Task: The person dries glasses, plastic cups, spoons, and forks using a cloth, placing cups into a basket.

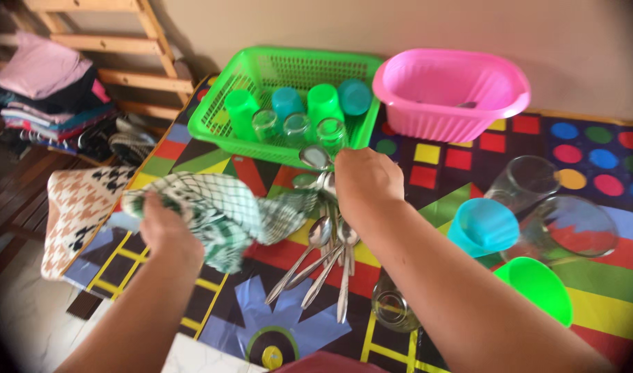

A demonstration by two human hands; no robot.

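The spoon sits upright in your right hand, fingers closed round its handle, just in front of the green basket of cups. Your left hand grips a checked cloth; more spoons lie on the patterned mat below.

**Setting: Domestic Living Space**

The location is a home. Indicators follow. A table at centre carries a bright, multicoloured patterned cover — household oilcloth type. At the far side, against a plain wall, stand a green plastic basket with tumblers and a pink plastic basket. Spoons and drinking glasses lie on the cover — ordinary domestic tableware. At far left, folded clothes are stacked beside a wooden frame of slatted rails.
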